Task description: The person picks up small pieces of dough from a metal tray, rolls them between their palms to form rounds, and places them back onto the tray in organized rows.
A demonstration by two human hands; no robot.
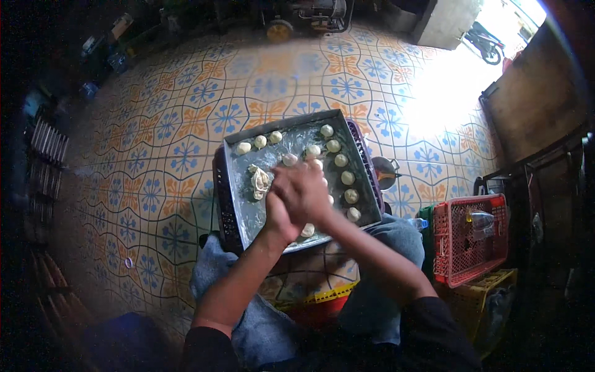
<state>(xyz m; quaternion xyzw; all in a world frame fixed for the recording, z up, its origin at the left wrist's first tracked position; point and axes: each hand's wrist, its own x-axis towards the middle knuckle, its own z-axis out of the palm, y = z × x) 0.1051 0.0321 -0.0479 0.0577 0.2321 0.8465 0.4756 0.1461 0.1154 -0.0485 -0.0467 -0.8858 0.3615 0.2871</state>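
Observation:
My left hand (280,216) and my right hand (308,191) are pressed together over the middle of a square metal tray (245,214), the right lying over the left. Their fingers are smeared by motion, and whatever is between the palms is hidden. Just left of them lies a loose, torn lump of pale dough (259,185). Small round dough balls (348,178) line the tray's right side. Three more dough balls (260,141) sit at its far left edge, and others show partly from behind my hands. White flour or grease streaks the tray bottom.
The tray rests on a dark purple crate (229,226) between my knees. A red plastic crate (455,248) with a clear bottle (480,220) stands at the right, over a yellow crate (480,297). A round pan (385,172) sits on the patterned tile floor (186,149) beside the tray.

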